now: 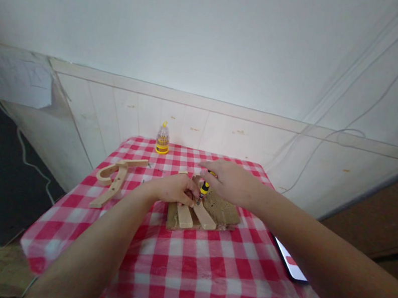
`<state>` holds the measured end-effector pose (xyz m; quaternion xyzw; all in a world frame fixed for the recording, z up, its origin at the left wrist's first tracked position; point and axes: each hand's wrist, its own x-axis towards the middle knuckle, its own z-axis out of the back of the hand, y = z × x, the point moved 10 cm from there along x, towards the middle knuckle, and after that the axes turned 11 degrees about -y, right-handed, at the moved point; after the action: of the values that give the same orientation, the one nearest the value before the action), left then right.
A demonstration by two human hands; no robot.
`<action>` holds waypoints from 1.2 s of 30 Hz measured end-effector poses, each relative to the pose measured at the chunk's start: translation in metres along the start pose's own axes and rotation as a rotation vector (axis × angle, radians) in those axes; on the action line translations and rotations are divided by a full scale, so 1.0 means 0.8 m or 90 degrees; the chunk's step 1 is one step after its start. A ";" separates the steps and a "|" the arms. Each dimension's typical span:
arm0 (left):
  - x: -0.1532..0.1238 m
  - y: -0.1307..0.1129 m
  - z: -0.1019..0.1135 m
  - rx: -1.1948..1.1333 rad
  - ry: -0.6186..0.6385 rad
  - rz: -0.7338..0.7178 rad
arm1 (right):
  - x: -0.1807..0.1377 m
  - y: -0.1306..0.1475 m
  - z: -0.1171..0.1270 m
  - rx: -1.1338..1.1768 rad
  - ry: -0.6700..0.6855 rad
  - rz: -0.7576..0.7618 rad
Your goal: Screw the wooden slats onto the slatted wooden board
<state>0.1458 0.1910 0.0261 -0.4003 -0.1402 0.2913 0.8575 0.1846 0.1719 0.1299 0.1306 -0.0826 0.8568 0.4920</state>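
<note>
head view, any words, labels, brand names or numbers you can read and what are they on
No readable text in this view.
Pale paper sheet on the left wall: faint marks, too blurred to read.
Small clear container with yellow base: no legible label.
Yellow and black screwdriver in the right hand: any print too small.
Flat device with lit screen, far right: nothing legible.

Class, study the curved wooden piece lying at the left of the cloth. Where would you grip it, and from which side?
Probably the curved piece by its straight leg: pinch across the narrow width, from above on the left. It lies flat with open cloth beside that leg, apart from the left hand.
</note>
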 end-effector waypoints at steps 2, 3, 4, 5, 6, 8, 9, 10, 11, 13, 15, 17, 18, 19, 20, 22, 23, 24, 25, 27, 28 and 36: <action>0.000 0.002 0.001 0.000 -0.006 0.002 | -0.005 -0.001 0.006 0.007 0.026 0.007; 0.000 0.003 0.001 -0.005 -0.006 0.005 | -0.008 -0.001 0.005 -0.007 0.055 0.006; 0.000 0.004 0.000 -0.011 -0.003 0.006 | -0.009 -0.002 0.004 -0.036 0.084 0.000; 0.000 0.004 0.000 -0.017 0.000 0.005 | -0.009 -0.008 0.004 -0.079 0.096 -0.027; 0.000 0.003 -0.001 -0.023 0.003 0.003 | -0.008 -0.017 0.007 -0.128 0.086 -0.072; 0.000 0.004 -0.002 -0.033 0.007 0.010 | -0.005 -0.030 0.012 -0.187 0.033 -0.156; 0.000 0.006 -0.002 -0.037 0.008 0.021 | -0.003 -0.031 0.010 -0.180 0.013 -0.166; 0.000 0.008 -0.002 -0.035 0.009 0.034 | -0.002 -0.030 0.005 -0.144 0.003 -0.159; 0.000 0.010 -0.002 -0.031 0.009 0.041 | 0.000 -0.024 -0.001 -0.084 -0.003 -0.128; -0.001 0.010 -0.002 -0.024 0.006 0.039 | -0.002 -0.011 -0.007 0.049 -0.006 -0.053; -0.001 0.009 0.000 -0.025 -0.004 0.028 | -0.008 -0.006 -0.005 0.128 0.001 -0.008; -0.002 0.010 -0.001 -0.036 -0.004 0.029 | -0.013 -0.010 -0.001 0.118 0.010 -0.007; -0.002 0.011 -0.002 -0.045 0.000 0.032 | -0.015 -0.015 0.001 0.082 0.018 -0.019; -0.001 0.013 -0.003 -0.055 0.006 0.037 | -0.015 -0.020 0.002 0.030 0.022 -0.040; -0.001 0.014 -0.004 -0.064 0.011 0.043 | -0.014 -0.027 0.003 -0.026 0.020 -0.068; 0.000 0.016 -0.004 -0.069 0.009 0.052 | -0.011 -0.039 0.005 -0.117 0.004 -0.132; 0.000 0.016 -0.004 -0.068 0.006 0.056 | -0.010 -0.042 0.005 -0.137 -0.009 -0.154; 0.000 0.016 -0.003 -0.066 0.002 0.062 | -0.009 -0.042 0.004 -0.129 -0.022 -0.161; 0.000 0.015 -0.003 -0.063 0.001 0.066 | -0.008 -0.039 0.002 -0.096 -0.033 -0.152; -0.002 0.012 -0.002 -0.057 0.001 0.071 | -0.009 -0.026 -0.004 0.022 -0.032 -0.097; -0.002 0.009 -0.002 -0.049 -0.001 0.067 | -0.012 -0.019 -0.005 0.088 -0.025 -0.064; -0.001 0.010 -0.004 -0.049 0.007 0.049 | -0.012 -0.024 0.002 -0.015 -0.012 -0.105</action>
<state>0.1437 0.1928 0.0177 -0.4396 -0.1313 0.3164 0.8303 0.2060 0.1735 0.1286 0.1391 -0.0867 0.8111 0.5614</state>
